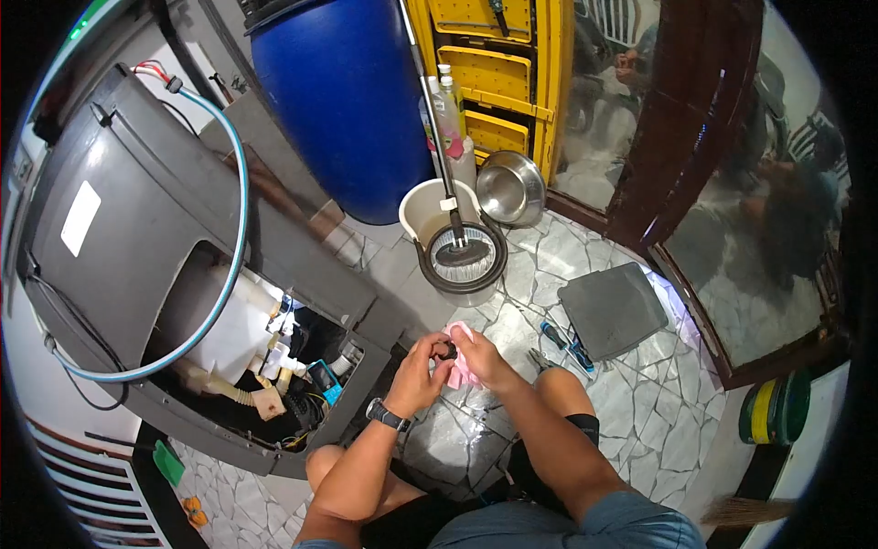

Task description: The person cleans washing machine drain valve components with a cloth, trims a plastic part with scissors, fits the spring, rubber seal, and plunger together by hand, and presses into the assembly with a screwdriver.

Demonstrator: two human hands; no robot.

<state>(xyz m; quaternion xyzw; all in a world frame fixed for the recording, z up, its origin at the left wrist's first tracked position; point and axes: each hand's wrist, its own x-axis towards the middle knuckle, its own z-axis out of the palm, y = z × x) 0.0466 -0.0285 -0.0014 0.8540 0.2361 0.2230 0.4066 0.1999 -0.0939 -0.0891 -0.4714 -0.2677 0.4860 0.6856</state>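
My left hand, with a dark watch on its wrist, is closed on a small dark round part; its exact kind is too small to make out. Against that part my right hand grips a pink cloth. Both hands meet in front of my knees, above the tiled floor. To their left stands a grey washing machine with its lower panel opening exposed. Hoses, wires and a blue-edged component show inside it. A light blue hose loops across its casing.
A grey panel lies on the floor at right, beside a blue-handled screwdriver and pliers. Ahead stand a mop bucket, a steel pot and a blue barrel. A glass-paned door stands at right.
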